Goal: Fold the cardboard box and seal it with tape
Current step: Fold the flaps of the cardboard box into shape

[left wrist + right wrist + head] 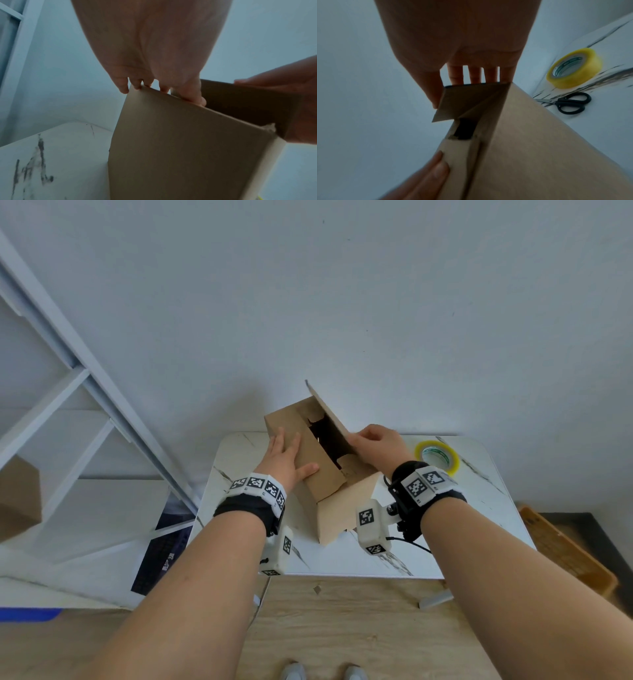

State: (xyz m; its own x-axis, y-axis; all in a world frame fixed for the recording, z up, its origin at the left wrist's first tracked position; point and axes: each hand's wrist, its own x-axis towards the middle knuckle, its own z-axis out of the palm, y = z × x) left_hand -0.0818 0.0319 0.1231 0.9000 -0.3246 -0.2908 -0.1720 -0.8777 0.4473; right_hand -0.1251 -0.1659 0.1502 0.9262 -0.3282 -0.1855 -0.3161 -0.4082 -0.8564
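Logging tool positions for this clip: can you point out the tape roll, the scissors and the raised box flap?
tape roll point(574, 68), right wrist view, on its yellow outer band.
scissors point(571, 103), right wrist view, on the black handles.
raised box flap point(334, 419), head view, on the flap's outer face.

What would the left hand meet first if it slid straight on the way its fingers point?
Probably nothing: the left hand lies flat on the cardboard box, fingertips near its far edge, open wall beyond.

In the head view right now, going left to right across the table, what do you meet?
left hand pressing flat on a flap → cardboard box → right hand gripping the raised flap → tape roll.
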